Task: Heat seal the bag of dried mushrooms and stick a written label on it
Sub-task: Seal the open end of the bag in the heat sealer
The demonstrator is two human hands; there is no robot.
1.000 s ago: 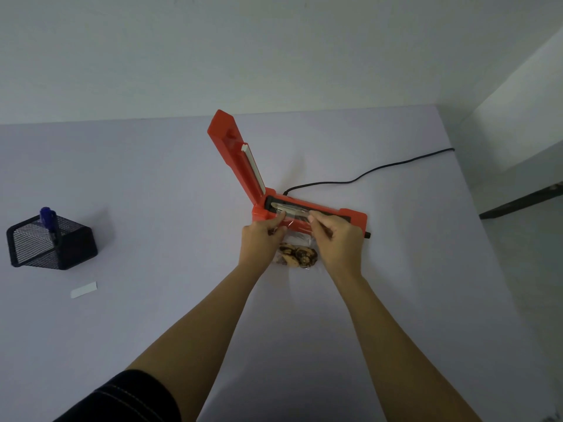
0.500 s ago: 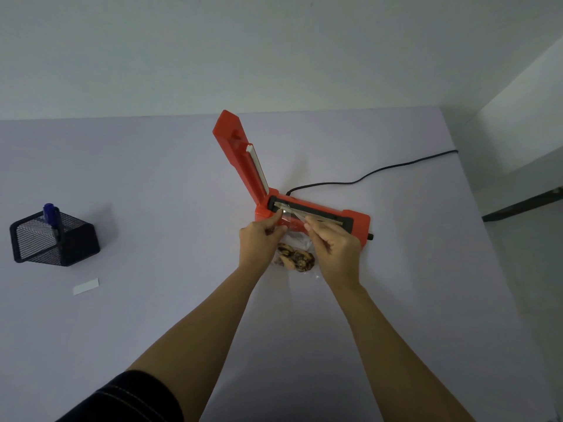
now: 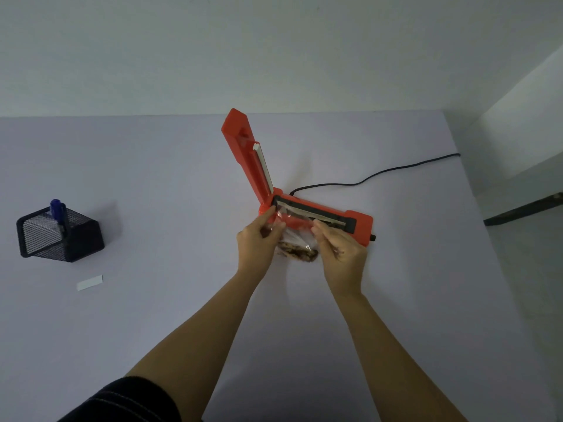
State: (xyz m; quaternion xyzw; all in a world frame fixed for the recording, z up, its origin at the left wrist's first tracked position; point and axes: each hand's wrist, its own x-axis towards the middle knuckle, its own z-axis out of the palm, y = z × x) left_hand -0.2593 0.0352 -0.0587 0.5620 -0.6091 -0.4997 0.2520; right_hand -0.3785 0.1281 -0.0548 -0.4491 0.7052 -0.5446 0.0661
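Note:
An orange heat sealer stands on the table with its arm raised open. A clear bag of dried mushrooms lies just in front of it, its open top laid across the sealer's black sealing strip. My left hand pinches the bag's top left corner and my right hand pinches the top right corner, stretching the plastic flat between them. A small white label lies on the table at the left.
A black mesh pen holder with a blue marker stands at the left. The sealer's black cord runs back right to the table's edge. The table's right edge drops off to the floor.
My hands have spread slightly apart along the bag's top, pulling the plastic flatter over the sealing strip. The sealer arm stays raised.

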